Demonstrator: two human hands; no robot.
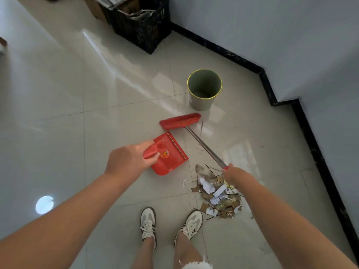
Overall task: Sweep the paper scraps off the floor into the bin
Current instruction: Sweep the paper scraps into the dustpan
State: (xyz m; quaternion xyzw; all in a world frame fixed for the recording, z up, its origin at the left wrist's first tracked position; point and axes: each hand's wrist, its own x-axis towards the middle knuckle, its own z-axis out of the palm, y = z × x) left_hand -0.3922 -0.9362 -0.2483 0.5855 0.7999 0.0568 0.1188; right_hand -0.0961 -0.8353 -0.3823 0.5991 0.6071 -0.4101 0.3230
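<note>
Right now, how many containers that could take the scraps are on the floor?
2. A round bin with a yellow rim stands just beyond the broom head. A black crate, already stuffed with papers, sits farther off against the wall. Others may lie outside the view.

Open tile lies left of the red dustpan (171,154); the broom (180,121) blocks the bin (204,90) (wall close right).

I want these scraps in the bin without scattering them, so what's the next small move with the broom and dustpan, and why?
Probably draw the broom head back behind the scrap pile. It sits near the bin, beyond the pile, while the left hand holds the dustpan just left of the pile.
</note>
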